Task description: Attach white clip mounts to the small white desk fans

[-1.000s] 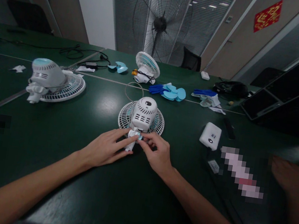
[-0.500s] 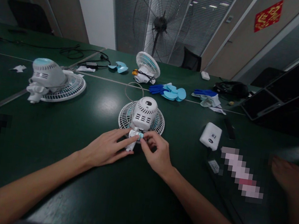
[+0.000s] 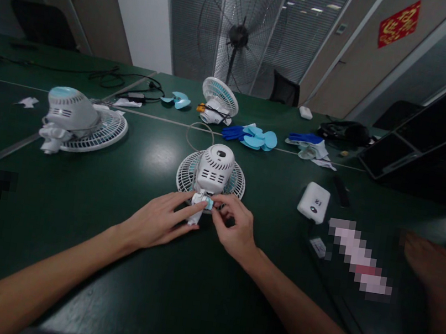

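A small white fan [image 3: 216, 169] lies face down on its round grille, its motor housing upward and its clip base toward me. My left hand [image 3: 163, 216] is closed around the white clip [image 3: 195, 216] from the left, thumb and fingers on it. From the right, my right hand [image 3: 235, 224] pinches at a light-blue knob [image 3: 209, 203] on the side of that clip. Its thumb and index finger meet at the knob's edge, and the other fingers are curled.
Another fan [image 3: 69, 116] lies at left, and a third fan [image 3: 218, 102] stands at the back. Blue fan blades [image 3: 261, 138], gloves [image 3: 310, 144] and a white power bank [image 3: 314, 202] lie on the green table [image 3: 124, 292]. Another person's hand [image 3: 429, 259] rests at right.
My right thumb and fingertips have shifted slightly at the blue knob, which shows a little more. My left hand and the fan keep their places.
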Demonstrator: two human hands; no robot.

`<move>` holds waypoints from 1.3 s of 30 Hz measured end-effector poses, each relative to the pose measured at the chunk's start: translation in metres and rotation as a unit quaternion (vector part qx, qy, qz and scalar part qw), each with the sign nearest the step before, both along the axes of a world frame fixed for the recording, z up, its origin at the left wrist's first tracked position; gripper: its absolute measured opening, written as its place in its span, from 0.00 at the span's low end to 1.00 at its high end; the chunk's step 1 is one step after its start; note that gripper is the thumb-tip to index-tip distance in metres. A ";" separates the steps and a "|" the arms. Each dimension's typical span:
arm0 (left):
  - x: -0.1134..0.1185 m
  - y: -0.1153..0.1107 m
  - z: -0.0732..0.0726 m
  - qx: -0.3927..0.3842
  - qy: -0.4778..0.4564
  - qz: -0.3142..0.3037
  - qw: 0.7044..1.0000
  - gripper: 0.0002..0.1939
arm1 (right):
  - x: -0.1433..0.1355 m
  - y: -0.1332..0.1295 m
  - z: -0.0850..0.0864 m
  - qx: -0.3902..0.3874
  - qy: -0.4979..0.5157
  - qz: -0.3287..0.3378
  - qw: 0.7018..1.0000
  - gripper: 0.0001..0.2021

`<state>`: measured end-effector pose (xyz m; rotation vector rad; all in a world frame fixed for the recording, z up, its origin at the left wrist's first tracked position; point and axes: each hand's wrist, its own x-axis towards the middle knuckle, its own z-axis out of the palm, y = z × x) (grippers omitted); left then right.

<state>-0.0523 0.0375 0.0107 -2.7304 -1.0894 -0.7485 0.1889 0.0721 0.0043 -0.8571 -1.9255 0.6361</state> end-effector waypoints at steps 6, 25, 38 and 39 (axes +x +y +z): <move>-0.001 0.000 0.001 -0.001 -0.002 0.000 1.000 0.26 | 0.001 0.001 0.001 0.000 0.013 -0.001 1.000 0.09; 0.001 -0.001 0.003 0.001 0.007 0.003 1.000 0.26 | -0.001 -0.001 0.001 -0.015 0.000 0.000 1.000 0.09; -0.001 -0.001 0.002 -0.002 0.005 0.002 1.000 0.27 | 0.001 0.003 0.004 0.005 0.012 0.000 1.000 0.07; 0.000 -0.001 0.002 -0.001 0.005 0.001 1.000 0.27 | 0.001 0.003 0.005 0.007 0.011 0.001 1.000 0.07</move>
